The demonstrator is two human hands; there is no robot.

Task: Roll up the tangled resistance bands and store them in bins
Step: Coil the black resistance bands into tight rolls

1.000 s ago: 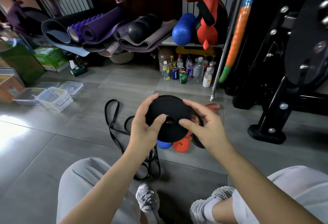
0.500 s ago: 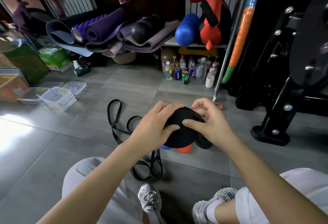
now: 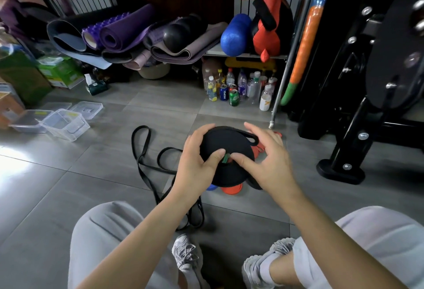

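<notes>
A rolled black band (image 3: 227,144) forms a flat coil held above the floor. My left hand (image 3: 197,165) grips its left rim, thumb on the face near the centre. My right hand (image 3: 266,160) presses its thumb on the coil's centre, the other fingers spread over the right edge, where the band's loose end loops out. Something small and green shows between the two thumbs. Under the coil lie a rolled orange band (image 3: 231,189) and a rolled blue band (image 3: 211,188). A loose black band (image 3: 146,158) sprawls on the tiles to the left. Clear plastic bins (image 3: 64,123) stand at far left.
Bottles and cans (image 3: 236,89) cluster ahead by a shelf of rolled mats (image 3: 119,36). A black machine base (image 3: 341,169) sits to the right, a metal pole (image 3: 282,89) leaning beside it. My knees and shoes (image 3: 188,256) fill the foreground. Green boxes (image 3: 59,71) stand at left.
The coil has turned from edge-covered to face-up, and my hands have shifted from wrapping over it to thumbs meeting at its centre. The loose end now shows at the upper right.
</notes>
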